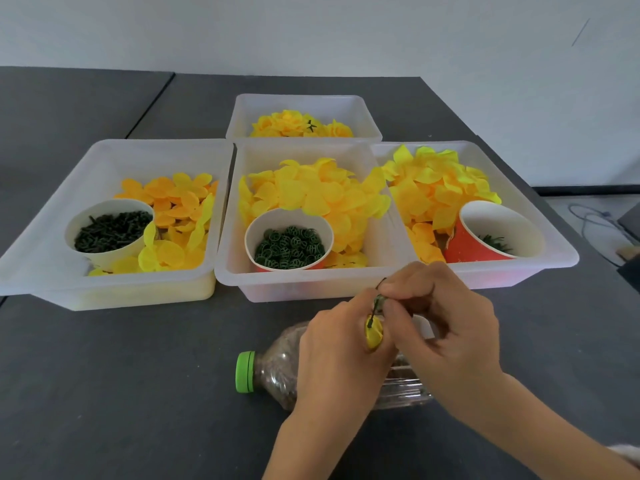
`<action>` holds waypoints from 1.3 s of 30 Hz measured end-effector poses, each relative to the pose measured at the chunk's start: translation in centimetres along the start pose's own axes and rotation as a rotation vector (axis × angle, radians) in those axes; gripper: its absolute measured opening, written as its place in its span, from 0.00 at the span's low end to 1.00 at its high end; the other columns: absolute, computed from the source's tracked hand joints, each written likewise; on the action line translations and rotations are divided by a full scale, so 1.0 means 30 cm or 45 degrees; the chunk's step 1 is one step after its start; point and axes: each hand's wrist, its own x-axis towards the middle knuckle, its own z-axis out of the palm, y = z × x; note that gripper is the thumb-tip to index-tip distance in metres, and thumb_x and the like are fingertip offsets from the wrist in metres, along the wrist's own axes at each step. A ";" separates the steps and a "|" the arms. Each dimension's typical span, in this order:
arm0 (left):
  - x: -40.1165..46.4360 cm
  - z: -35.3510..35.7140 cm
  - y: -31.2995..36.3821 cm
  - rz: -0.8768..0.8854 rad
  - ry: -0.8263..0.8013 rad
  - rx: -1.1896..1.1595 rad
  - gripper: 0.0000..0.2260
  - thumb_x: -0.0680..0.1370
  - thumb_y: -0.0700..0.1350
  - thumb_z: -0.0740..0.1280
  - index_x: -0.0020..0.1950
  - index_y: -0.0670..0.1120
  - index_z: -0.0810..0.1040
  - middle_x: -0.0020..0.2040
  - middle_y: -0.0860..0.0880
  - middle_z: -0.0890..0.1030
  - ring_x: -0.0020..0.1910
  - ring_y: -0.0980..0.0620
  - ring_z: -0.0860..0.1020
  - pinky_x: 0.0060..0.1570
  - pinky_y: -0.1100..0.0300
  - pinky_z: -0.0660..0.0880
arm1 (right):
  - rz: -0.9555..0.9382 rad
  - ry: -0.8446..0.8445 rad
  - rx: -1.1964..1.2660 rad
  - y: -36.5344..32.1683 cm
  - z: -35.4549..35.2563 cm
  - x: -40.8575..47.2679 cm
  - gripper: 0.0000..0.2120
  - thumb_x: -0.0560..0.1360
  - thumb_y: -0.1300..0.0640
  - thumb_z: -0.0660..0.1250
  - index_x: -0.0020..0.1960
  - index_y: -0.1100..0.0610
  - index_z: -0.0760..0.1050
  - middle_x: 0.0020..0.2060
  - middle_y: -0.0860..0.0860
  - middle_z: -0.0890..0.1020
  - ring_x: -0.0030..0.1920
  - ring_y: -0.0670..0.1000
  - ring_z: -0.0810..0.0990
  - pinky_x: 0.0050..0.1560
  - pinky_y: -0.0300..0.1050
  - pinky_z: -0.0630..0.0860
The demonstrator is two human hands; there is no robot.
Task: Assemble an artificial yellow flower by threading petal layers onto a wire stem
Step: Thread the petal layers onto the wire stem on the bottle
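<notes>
Leftmost, a clear tray (pixel 45 258) on the dark tabletop (pixel 138 375): orange-yellow petal layers (pixel 173 199) loose in it, plus a white cup (pixel 107 230) of dark green pegs. Middle tray (pixel 228 271): paler yellow petals (pixel 311 192) heaped behind a cup of green rings (pixel 289 249). Behind it, a smaller tray of finished flowers (pixel 298 124). Right tray (pixel 554 237): more yellow petals (pixel 436 181) and a tipped red cup (pixel 495 233), contents dark green, too small to name.

Nearer, a clear bottle with a green cap (pixel 245 371) lies on its side, partly under both hands.

Left hand (pixel 336 355): fingers curled round a small folded yellow petal piece (pixel 374 332), holding it upright just above the bottle. Thin green wire stem (pixel 375 308) rises out of the petal's top. Right hand (pixel 443 334): fingertips pinching the stem's upper end, where a small green part sits; exact form hidden by the fingers.

Handling, judged: petals look like thin fabric, very light, soft, easily creased or torn at the centre hole. Best held near the centre, lightly, not by the edge. Wire is slim, likely bends under side load; pinch close to the working end and push straight along its axis. Green fittings are tiny, probably slippery plastic; fingertip pinch only.
</notes>
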 end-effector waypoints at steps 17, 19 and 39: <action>-0.010 -0.010 0.008 0.028 0.053 -0.184 0.05 0.65 0.61 0.54 0.32 0.70 0.68 0.31 0.68 0.75 0.32 0.66 0.74 0.29 0.73 0.67 | -0.267 0.016 0.054 0.021 0.010 -0.006 0.02 0.79 0.61 0.63 0.50 0.59 0.73 0.49 0.49 0.80 0.39 0.44 0.81 0.42 0.36 0.79; -0.015 -0.012 0.009 0.033 0.067 -0.218 0.05 0.64 0.61 0.55 0.32 0.70 0.69 0.32 0.71 0.74 0.32 0.68 0.73 0.29 0.75 0.67 | -0.297 0.011 0.036 0.025 0.007 -0.016 0.02 0.78 0.62 0.64 0.51 0.59 0.73 0.51 0.51 0.80 0.42 0.44 0.82 0.43 0.38 0.79; -0.021 0.002 0.006 0.023 0.159 -0.274 0.09 0.63 0.60 0.51 0.32 0.69 0.70 0.28 0.69 0.74 0.26 0.66 0.72 0.28 0.73 0.68 | 0.025 0.078 0.365 -0.047 0.027 -0.015 0.04 0.74 0.61 0.68 0.45 0.57 0.73 0.47 0.48 0.80 0.49 0.52 0.81 0.47 0.41 0.77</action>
